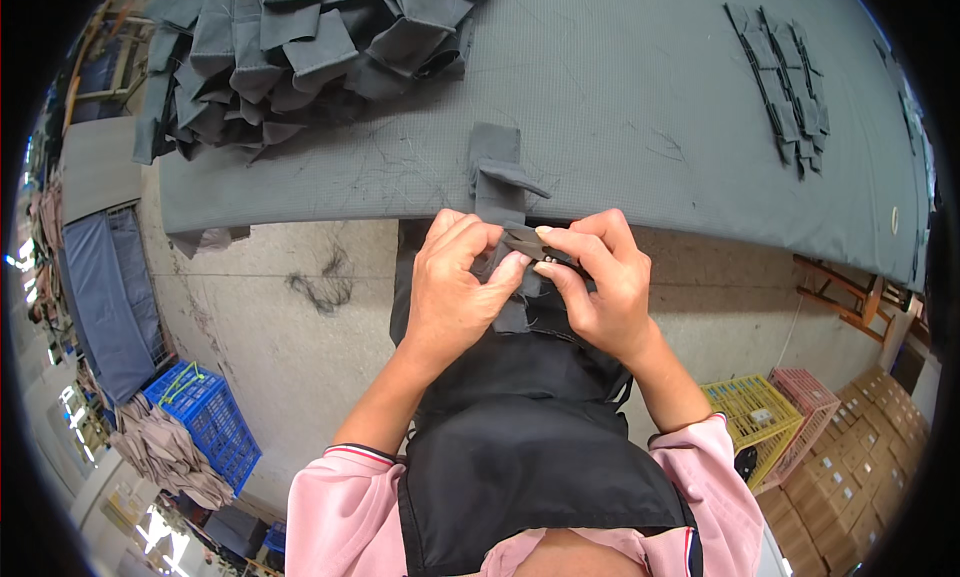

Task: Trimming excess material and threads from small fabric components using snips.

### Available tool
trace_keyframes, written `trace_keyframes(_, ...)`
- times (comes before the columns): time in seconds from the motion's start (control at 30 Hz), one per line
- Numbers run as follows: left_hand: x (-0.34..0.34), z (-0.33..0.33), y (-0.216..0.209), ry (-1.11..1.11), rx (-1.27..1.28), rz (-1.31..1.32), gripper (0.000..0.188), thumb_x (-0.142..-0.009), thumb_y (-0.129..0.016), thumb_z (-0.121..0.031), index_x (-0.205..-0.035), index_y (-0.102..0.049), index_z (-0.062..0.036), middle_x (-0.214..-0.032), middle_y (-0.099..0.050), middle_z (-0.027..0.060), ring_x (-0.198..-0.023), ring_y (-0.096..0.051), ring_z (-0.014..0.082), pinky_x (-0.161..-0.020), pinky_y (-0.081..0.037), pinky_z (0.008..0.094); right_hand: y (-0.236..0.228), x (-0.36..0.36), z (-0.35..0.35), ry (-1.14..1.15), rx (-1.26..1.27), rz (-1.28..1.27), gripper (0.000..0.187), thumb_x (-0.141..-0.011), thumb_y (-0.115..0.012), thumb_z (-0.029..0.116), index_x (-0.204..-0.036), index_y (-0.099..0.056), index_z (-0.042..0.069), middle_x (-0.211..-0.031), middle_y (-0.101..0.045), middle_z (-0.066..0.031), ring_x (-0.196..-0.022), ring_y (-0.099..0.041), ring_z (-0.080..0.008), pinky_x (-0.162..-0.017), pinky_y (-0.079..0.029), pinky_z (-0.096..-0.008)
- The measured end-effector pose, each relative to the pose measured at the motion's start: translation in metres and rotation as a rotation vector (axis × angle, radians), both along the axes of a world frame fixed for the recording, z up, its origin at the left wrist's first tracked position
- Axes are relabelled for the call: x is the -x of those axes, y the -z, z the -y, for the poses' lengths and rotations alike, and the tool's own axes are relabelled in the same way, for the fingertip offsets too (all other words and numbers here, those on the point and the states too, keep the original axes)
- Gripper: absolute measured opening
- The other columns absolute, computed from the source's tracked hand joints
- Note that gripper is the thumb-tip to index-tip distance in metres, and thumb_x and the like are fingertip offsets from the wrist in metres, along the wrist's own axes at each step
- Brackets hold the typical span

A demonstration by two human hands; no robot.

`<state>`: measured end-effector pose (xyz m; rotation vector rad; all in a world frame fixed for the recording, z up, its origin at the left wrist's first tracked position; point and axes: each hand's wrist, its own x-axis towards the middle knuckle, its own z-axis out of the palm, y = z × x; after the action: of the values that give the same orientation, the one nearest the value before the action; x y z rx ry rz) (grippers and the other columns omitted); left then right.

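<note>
My left hand [448, 289] is closed on a dark grey fabric strip [496, 142], pinching it between thumb and fingers at the table's front edge. The strip's far part lies on the table with a folded flap standing up, and its near end hangs down before my black apron. Small dark thread snips [526, 241] are gripped in my right hand [610, 289], between thumb and fingertips. Their blades meet the fabric close to my left thumb; whether they are cutting a thread is too small to tell.
A large heap of grey fabric pieces [290, 52] covers the table's far left. Joined small pieces [785, 82] lie at far right on the grey-covered table [600, 107]. Blue [205, 417], yellow [752, 417] and pink crates [808, 402] and cartons [850, 457] stand around. Loose thread [325, 282] lies on the floor.
</note>
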<state>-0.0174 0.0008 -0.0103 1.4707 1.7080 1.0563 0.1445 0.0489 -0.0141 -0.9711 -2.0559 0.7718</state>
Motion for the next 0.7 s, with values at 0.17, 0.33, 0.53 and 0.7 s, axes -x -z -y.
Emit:
trace_keyframes(0.17, -0.001, 0.001, 0.002, -0.007, -0.026, -0.005, 0.019, -0.071, -0.074, -0.009, -0.075, -0.058, 0.0003, -0.069, -0.053, 0.0070, -0.069, -0.047, 0.0219, -0.057, -0.041, 0.0329, 0.006, 0.003, 0.002, 0.042, -0.036, -0.021, 0.030, -0.064, -0.075, 0.003, -0.093, -0.066, 0.003, -0.076, -0.054, -0.0069, -0.054, -0.054, -0.0179, -0.047, -0.044, -0.0285)
trace_keyframes(0.33, -0.002, 0.002, 0.002, -0.020, 0.015, 0.048, 0.021, -0.074, -0.075, -0.012, -0.078, -0.059, 0.0013, -0.071, -0.056, 0.0072, -0.067, -0.049, 0.0209, -0.057, -0.041, 0.0318, 0.000, 0.004, 0.008, 0.088, -0.035, 0.024, 0.030, -0.066, -0.074, 0.001, -0.094, -0.066, 0.003, -0.074, -0.054, -0.0080, -0.057, -0.055, -0.0189, -0.050, -0.045, -0.0289)
trace_keyframes(0.53, 0.005, 0.003, 0.009, -0.155, 0.350, 0.670, 0.024, -0.084, -0.070, -0.018, -0.071, -0.056, -0.0028, -0.065, -0.050, -0.0058, -0.061, -0.040, 0.0036, -0.054, -0.034, 0.0220, -0.007, -0.010, 0.007, 0.018, 0.358, -0.126, 0.046, -0.064, -0.072, -0.003, -0.108, -0.062, 0.007, -0.078, -0.047, -0.0043, -0.063, -0.045, -0.0145, -0.054, -0.042, -0.0271)
trace_keyframes(0.7, 0.012, -0.003, 0.010, -0.133, 0.347, 0.679, 0.031, -0.088, -0.066, -0.022, -0.066, -0.050, -0.0069, -0.062, -0.043, -0.0091, -0.059, -0.034, 0.0009, -0.052, -0.029, 0.0202, -0.006, 0.009, -0.002, -0.025, 0.142, -0.101, 0.046, -0.059, -0.063, -0.008, -0.103, -0.063, 0.007, -0.071, -0.045, -0.0063, -0.054, -0.047, -0.0180, -0.047, -0.039, -0.0300)
